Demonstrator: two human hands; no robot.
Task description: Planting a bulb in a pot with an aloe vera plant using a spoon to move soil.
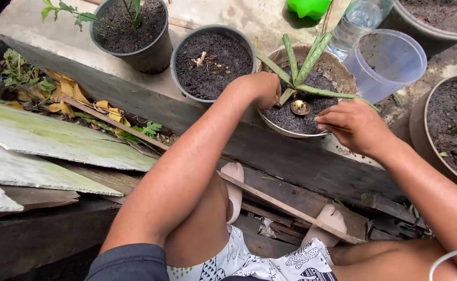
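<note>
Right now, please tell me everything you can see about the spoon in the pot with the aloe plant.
The spoon looks metallic, dull gold-brown. Only its round bowl shows clearly; the handle is hidden under the right hand, which appears to grip it. The bowl rests on dark soil inside the worn round pot, close to the base of the aloe plant. The left hand holds the plant's base just beside it.

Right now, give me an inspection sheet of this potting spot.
Surface: concrete ledge carrying the pots.
Job's things: spiky green plant in a round pot of dark soil; metal spoon lying in the soil.
Clutter: two dark soil pots, clear plastic cup, plastic bottle, green plastic item.
Fingers: left hand at the plant's base; right hand at the pot's rim.
Cables: nothing seen.
Surroundings: wooden planks, yellow leaves, more pots at right.
</note>
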